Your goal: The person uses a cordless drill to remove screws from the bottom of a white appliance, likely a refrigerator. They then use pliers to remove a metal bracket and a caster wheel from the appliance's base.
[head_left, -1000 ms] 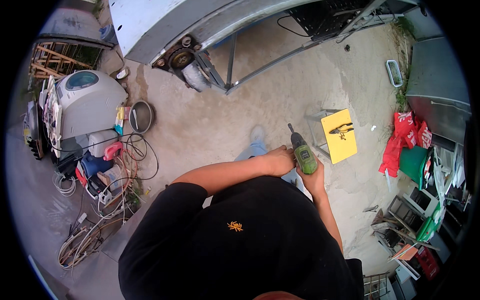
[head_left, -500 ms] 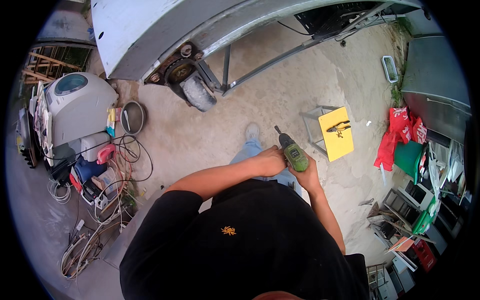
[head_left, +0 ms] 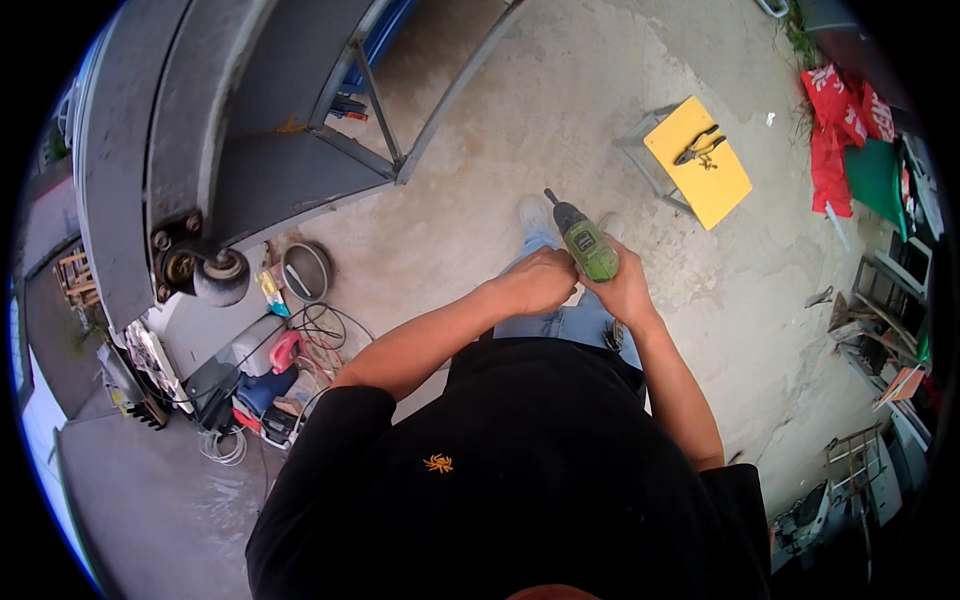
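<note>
My right hand (head_left: 624, 287) is wrapped round the grip of a green and black cordless drill (head_left: 590, 247), whose bit points up and away to the left. Close against the drill's left side, my left hand (head_left: 545, 281) has its fingers curled in. What those fingers hold, if anything, is hidden. Beyond the drill to the right stands a stool with a yellow top (head_left: 718, 190). On it lie dark-handled pliers (head_left: 697, 147) and several small brass-coloured pieces (head_left: 706, 160), likely too small to name.
A large grey metal frame (head_left: 345, 152) with a caster wheel (head_left: 221, 279) rises at upper left. Below it are a round basin (head_left: 306, 272), cables and a pink container (head_left: 286, 349). Red bags (head_left: 832, 130), a green bin (head_left: 876, 183) and piled scrap line the right side.
The view has turned: the metal frame and caster sit farther left, the stool higher. Both shoes now show. My hands keep their hold beside and on the drill.
</note>
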Available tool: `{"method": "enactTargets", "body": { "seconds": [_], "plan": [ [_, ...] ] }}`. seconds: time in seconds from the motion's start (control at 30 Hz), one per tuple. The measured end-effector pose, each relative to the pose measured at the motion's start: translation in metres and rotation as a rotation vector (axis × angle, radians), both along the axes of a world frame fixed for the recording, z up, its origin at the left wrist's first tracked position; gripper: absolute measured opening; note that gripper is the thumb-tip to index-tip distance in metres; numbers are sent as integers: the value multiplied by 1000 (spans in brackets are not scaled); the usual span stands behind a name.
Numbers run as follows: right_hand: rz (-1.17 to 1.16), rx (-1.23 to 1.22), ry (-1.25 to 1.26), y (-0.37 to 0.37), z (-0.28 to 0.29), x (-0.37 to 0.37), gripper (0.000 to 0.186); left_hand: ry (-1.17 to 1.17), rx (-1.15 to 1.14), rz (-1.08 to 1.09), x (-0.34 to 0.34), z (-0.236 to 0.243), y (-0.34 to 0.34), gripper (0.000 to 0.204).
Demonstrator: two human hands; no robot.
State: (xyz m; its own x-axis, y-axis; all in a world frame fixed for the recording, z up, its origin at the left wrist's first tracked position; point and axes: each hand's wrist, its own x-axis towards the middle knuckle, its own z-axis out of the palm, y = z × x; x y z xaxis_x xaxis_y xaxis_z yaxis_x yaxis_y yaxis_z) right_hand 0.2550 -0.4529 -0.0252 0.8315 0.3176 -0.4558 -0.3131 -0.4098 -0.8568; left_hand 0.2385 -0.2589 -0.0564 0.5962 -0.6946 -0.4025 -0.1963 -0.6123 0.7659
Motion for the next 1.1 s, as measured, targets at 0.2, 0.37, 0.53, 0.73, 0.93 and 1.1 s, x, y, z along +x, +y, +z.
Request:
{"method": "enactTargets", "body": {
  "seconds": [0.2,0.37,0.53,0.73,0.93,1.1],
  "plan": [
    [-222,37,161,-23,-62,-33,59,181,69,-36,-9,-32,-22,21],
    [-310,209,215,-45,-108,-66,64,268,264,-122,-14,-91,-56,23],
    [-322,79,233,-85,-165,-93,65,179,190,-69,-37,-115,-92,21],
    [-396,155,279,-127,-165,-90,55,337,316,-51,-55,-156,-148,24],
    [-467,-29,64,-141,-194,-102,62,343,240,-58,-39,-156,-161,24],
    [-576,-453,-55,-212,-206,-49,72,514,180,330,-33,-178,-132,36]
  ]
}}
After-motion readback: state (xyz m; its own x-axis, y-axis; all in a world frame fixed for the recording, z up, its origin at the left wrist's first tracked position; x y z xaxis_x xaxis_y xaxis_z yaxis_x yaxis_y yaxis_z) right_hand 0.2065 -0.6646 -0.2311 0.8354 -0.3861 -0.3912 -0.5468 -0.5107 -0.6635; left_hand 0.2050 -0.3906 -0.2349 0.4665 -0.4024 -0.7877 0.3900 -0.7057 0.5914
